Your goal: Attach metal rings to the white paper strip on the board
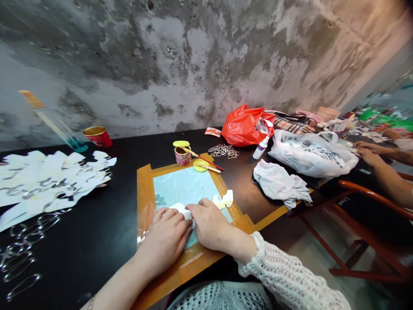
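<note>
Both hands, left hand [167, 236] and right hand [208, 224], press curled fingers onto a small white paper cutout [181, 210] at the near edge of the tape-bordered pale blue mat [183, 187], a piece that looks light, flimsy, easily creased, best pinched at its edges.

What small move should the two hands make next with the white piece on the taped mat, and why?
Probably keep pressing the white piece flat. The left hand and right hand both rest on it, fingertips meeting over it on the blue mat. It is mostly covered, so its exact state is unclear.
</note>
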A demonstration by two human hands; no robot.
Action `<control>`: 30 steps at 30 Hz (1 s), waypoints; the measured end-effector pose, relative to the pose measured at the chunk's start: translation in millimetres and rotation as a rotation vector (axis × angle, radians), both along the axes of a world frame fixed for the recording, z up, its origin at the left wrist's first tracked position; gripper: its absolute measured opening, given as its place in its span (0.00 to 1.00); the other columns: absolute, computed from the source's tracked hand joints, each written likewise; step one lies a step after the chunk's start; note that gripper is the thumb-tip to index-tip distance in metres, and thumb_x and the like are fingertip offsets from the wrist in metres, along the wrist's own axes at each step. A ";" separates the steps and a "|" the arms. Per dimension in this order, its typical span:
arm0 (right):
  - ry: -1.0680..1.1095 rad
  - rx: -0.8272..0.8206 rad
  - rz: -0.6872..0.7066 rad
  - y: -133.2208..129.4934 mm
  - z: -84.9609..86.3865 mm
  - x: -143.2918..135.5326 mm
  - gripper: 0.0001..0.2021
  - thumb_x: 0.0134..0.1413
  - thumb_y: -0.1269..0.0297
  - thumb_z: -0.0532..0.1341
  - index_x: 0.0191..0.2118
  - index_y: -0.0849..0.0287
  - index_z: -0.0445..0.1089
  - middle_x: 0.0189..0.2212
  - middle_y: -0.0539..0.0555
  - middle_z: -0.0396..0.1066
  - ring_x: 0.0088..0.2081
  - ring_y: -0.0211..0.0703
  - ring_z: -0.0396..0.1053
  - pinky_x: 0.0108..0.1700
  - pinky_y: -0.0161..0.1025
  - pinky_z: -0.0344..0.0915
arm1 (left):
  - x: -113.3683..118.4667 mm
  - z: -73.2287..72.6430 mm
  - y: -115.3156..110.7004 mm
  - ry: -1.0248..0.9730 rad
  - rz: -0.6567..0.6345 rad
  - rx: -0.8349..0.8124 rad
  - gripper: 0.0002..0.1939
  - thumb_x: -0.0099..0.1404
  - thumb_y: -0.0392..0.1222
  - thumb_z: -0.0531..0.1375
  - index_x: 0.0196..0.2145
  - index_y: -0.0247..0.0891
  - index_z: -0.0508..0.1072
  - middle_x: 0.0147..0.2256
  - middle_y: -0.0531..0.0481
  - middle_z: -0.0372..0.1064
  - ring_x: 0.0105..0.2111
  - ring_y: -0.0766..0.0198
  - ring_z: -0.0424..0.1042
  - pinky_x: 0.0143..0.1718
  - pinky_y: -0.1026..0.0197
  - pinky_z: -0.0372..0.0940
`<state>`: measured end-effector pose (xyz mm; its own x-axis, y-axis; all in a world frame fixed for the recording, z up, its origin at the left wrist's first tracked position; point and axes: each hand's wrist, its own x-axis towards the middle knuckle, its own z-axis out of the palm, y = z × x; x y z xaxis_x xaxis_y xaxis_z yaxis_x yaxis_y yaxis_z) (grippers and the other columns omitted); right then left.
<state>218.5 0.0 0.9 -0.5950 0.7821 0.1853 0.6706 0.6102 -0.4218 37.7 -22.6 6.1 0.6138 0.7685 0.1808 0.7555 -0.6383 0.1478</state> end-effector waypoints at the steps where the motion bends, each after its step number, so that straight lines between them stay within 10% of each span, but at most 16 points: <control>1: 0.000 0.003 0.003 0.3 0.4 -0.9 0.20 0.55 0.74 0.54 0.53 0.67 0.67 0.38 0.62 0.72 0.41 0.53 0.62 0.45 0.47 0.63 | 0.5 0.1 -0.1 0.006 -0.007 0.010 0.13 0.71 0.41 0.51 0.33 0.40 0.73 0.32 0.48 0.69 0.38 0.55 0.64 0.47 0.47 0.54; 11: 0.890 -0.038 -0.474 15.6 -21.2 44.0 0.14 0.62 0.66 0.53 0.53 0.59 0.61 0.37 0.55 0.70 0.36 0.42 0.68 0.40 0.40 0.67 | -11.8 -6.8 4.2 -0.299 0.171 0.052 0.10 0.69 0.47 0.54 0.42 0.41 0.70 0.36 0.47 0.72 0.38 0.55 0.69 0.44 0.52 0.60; 20: 0.956 -0.015 -0.699 15.6 -40.2 84.9 0.15 0.55 0.61 0.58 0.47 0.61 0.67 0.34 0.54 0.69 0.33 0.42 0.68 0.36 0.39 0.67 | -10.7 -3.3 8.9 -0.196 0.108 0.099 0.10 0.69 0.45 0.54 0.34 0.42 0.73 0.30 0.49 0.72 0.33 0.57 0.70 0.41 0.52 0.60; 30: 1.105 -0.019 -0.732 23.3 -49.0 84.5 0.14 0.52 0.63 0.61 0.44 0.61 0.69 0.32 0.53 0.70 0.32 0.42 0.68 0.35 0.39 0.67 | -36.1 -3.5 27.7 -0.628 0.509 0.006 0.17 0.64 0.58 0.56 0.34 0.40 0.70 0.29 0.48 0.73 0.30 0.55 0.73 0.32 0.57 0.65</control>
<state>303.0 23.2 -48.0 0.4185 0.8634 0.2817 0.1404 0.2449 -0.9593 1.7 5.1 2.5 -0.0284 0.9245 0.3801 0.7309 -0.2402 0.6389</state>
